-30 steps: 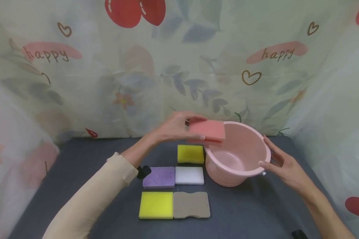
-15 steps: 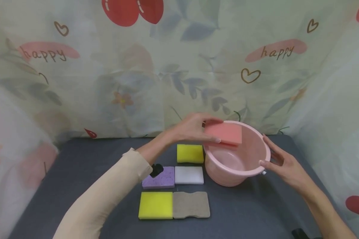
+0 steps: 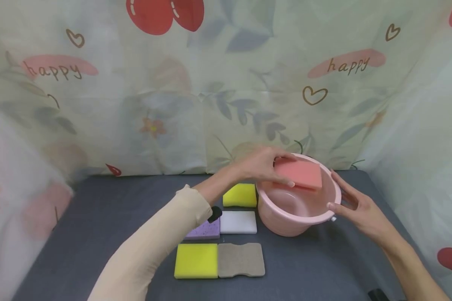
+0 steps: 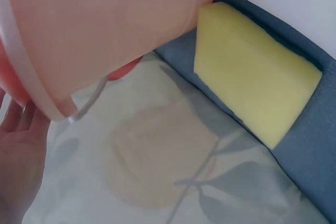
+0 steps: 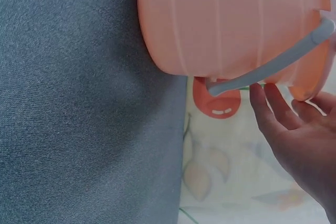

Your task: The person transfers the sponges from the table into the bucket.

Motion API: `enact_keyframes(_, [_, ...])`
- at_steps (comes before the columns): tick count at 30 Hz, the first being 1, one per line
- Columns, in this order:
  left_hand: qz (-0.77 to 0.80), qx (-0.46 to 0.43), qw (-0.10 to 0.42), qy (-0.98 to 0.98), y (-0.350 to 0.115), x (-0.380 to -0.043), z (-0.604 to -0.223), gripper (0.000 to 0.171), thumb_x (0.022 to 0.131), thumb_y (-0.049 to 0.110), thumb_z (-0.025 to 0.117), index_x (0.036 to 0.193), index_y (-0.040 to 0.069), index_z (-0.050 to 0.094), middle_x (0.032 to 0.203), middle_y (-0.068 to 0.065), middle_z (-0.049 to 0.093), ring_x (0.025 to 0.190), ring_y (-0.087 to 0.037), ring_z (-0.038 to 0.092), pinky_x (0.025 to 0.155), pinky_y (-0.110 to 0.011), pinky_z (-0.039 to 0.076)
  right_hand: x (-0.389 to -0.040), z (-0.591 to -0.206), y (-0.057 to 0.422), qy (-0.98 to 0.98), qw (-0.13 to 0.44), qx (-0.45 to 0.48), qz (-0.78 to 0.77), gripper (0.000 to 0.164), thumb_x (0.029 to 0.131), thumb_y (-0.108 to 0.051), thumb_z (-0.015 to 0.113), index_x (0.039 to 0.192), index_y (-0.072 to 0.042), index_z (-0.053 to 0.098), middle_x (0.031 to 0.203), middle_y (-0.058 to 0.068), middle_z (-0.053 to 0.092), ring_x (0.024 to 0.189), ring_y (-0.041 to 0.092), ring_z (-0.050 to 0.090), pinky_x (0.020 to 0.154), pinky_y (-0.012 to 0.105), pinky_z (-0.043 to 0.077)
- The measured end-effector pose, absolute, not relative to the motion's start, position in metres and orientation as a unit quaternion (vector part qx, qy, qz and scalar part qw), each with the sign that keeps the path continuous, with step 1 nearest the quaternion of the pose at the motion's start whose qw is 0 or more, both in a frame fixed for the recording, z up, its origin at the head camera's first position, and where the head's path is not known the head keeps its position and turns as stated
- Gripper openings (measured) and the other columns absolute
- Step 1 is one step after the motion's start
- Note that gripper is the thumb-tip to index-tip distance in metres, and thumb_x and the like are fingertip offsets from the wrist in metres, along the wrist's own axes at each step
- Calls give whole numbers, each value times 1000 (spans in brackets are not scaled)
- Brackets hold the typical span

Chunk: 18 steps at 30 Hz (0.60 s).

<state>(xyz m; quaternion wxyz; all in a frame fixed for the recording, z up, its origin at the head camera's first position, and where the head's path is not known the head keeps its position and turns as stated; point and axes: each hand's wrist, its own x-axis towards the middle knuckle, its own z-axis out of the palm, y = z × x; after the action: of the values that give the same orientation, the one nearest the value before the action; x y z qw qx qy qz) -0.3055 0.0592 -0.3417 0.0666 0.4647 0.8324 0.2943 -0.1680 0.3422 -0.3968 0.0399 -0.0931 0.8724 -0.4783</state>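
Printed curtain (image 3: 226,75) behind a dark table (image 3: 113,200), pink bucket (image 3: 282,223) on it, right hand (image 3: 358,211) gripping the bucket, left hand (image 3: 265,163) pinching a pink sponge (image 3: 301,173) at the bucket's opening, sponge farther right than half a second ago.

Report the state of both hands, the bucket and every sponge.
Bucket, standing on the table, handle hanging down
Pink sponge, held at the bucket's mouth
Left hand, holding the pink sponge
Right hand, touching the bucket
Back yellow sponge, on the table
Purple sponge, lying flat, partly hidden by the left sleeve
White sponge, lying flat
Front yellow sponge, lying flat
Grey sponge, lying flat, touching the front yellow one
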Motion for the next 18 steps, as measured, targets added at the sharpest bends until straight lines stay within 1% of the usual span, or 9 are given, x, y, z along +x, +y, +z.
enact_keyframes(4, [295, 466, 68, 832, 70, -307, -344, 65, 78, 47, 83, 134, 18, 64, 127, 6, 64, 110, -4, 55, 92, -16, 42, -169, -397, 343, 873, 40, -95, -477, 81, 97, -22, 66, 159, -35, 16, 165, 1, 18, 145, 36, 28, 87, 9, 43])
enact_keyframes(8, [286, 476, 90, 827, 79, -307, -344, 64, 80, 41, 83, 136, 17, 62, 124, 4, 64, 105, -6, 56, 87, -16, 44, -171, -398, 343, 876, 40, -93, -472, 81, 97, -24, 67, 159, -35, 15, 165, 2, 17, 144, 42, 26, 87, 9, 43])
enact_keyframes(13, [274, 474, 124, 828, 91, -308, -347, 63, 83, 32, 82, 139, 15, 59, 126, 3, 62, 107, -8, 54, 86, -15, 44, -173, -399, 344, 882, 41, -87, -461, 82, 97, -26, 66, 159, -37, 13, 165, 3, 16, 143, 44, 26, 87, 9, 42])
enact_keyframes(18, [278, 457, 139, 834, 98, -311, -350, 60, 82, 26, 83, 137, 14, 61, 125, 2, 63, 106, -9, 53, 86, -14, 43, -176, -399, 345, 888, 44, -96, -448, 82, 98, -25, 65, 159, -38, 11, 166, 0, 14, 144, 42, 24, 88, 7, 38])
